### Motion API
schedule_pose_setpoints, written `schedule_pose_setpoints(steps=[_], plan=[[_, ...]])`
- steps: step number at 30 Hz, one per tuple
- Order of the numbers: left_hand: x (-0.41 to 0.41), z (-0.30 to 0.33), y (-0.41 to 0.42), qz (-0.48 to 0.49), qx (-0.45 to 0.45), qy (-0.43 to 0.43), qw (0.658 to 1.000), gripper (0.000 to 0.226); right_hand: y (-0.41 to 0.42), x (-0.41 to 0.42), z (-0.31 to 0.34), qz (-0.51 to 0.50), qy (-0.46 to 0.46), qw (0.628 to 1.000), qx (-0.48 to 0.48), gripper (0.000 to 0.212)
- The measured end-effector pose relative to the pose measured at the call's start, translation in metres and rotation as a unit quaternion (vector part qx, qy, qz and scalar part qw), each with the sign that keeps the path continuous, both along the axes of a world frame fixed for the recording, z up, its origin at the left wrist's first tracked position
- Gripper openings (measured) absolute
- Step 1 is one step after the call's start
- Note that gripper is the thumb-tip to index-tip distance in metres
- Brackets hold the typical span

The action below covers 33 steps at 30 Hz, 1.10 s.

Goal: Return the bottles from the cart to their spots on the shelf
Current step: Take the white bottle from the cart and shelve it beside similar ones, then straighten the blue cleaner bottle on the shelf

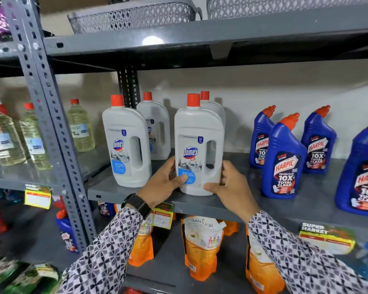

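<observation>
The rear Domex bottle [212,107] is mostly hidden behind the front one [199,145]. The rightmost Harpic bottle [361,177] is cut by the frame edge. Price tag [162,218] writing is unreadable.

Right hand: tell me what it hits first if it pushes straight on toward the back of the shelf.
The right hand already grips the front Domex bottle; pushed on, that bottle would probably meet the Domex bottle behind it.

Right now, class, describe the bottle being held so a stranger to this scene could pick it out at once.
Find the grey metal shelf holding white Domex bottles beside blue Harpic bottles. Among the four white ones, look to the front row, nearer the Harpic. The held Domex bottle is the only one gripped low down by the left hand and right hand.
</observation>
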<state>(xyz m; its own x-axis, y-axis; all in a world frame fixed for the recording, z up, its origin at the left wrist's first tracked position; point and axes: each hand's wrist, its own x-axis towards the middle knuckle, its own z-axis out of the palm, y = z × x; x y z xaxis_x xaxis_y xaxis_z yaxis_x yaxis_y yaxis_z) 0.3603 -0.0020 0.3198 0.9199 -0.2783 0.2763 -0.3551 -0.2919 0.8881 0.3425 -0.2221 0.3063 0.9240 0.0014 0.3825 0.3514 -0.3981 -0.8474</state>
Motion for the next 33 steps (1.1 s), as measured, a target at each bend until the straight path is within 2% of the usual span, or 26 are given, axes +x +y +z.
schedule_pose_setpoints(steps=[3, 6, 9, 11, 13, 15, 17, 18, 20, 22, 23, 25, 33], plan=[[-0.006, -0.001, 0.002, 0.019, 0.006, -0.016, 1.0, 0.055, 0.0, -0.009, 0.004, -0.002, -0.004, 1.0, -0.022, 0.061], [-0.022, -0.003, -0.006, 0.105, -0.068, -0.036, 0.991, 0.062, -0.013, -0.027, 0.003, -0.01, 0.002, 1.0, -0.03, 0.072], [-0.045, -0.005, -0.024, 0.248, -0.152, -0.108, 0.951, 0.048, -0.039, -0.052, -0.001, -0.034, -0.029, 0.997, -0.057, 0.073], [-0.059, -0.008, -0.044, 0.278, -0.177, -0.138, 0.934, 0.036, -0.065, -0.065, -0.005, -0.049, -0.052, 0.995, -0.065, 0.066], [-0.07, -0.012, -0.078, 0.242, -0.152, -0.144, 0.947, 0.028, -0.095, -0.077, -0.005, -0.091, -0.086, 0.991, -0.047, 0.057], [-0.075, -0.01, -0.124, 0.166, -0.117, -0.127, 0.971, 0.028, -0.127, -0.084, 0.0, -0.164, -0.13, 0.978, -0.012, 0.051], [-0.064, -0.005, -0.164, 0.106, -0.033, -0.111, 0.988, 0.038, -0.153, -0.081, 0.009, -0.207, -0.134, 0.969, 0.005, 0.058], [-0.054, -0.002, -0.182, 0.082, 0.004, -0.09, 0.992, 0.049, -0.165, -0.071, 0.011, -0.201, -0.106, 0.974, 0.007, 0.066], [-0.038, 0.001, -0.205, 0.039, -0.002, -0.021, 0.999, 0.065, -0.179, -0.055, 0.014, -0.131, -0.012, 0.991, -0.005, 0.083], [-0.026, 0.001, -0.215, 0.008, -0.016, 0.01, 1.0, 0.058, -0.188, -0.039, 0.012, -0.078, 0.048, 0.996, -0.008, 0.085], [-0.023, 0.001, -0.217, 0.003, -0.002, 0.006, 1.0, 0.052, -0.19, -0.037, 0.013, -0.059, 0.062, 0.996, -0.007, 0.076], [-0.019, -0.001, -0.219, 0.006, 0.02, -0.005, 1.0, 0.043, -0.189, -0.038, 0.013, -0.049, 0.058, 0.997, -0.008, 0.061], [-0.028, -0.01, -0.223, -0.017, 0.04, -0.041, 0.998, 0.045, -0.195, -0.062, 0.004, -0.09, 0.006, 0.995, -0.037, 0.049]])
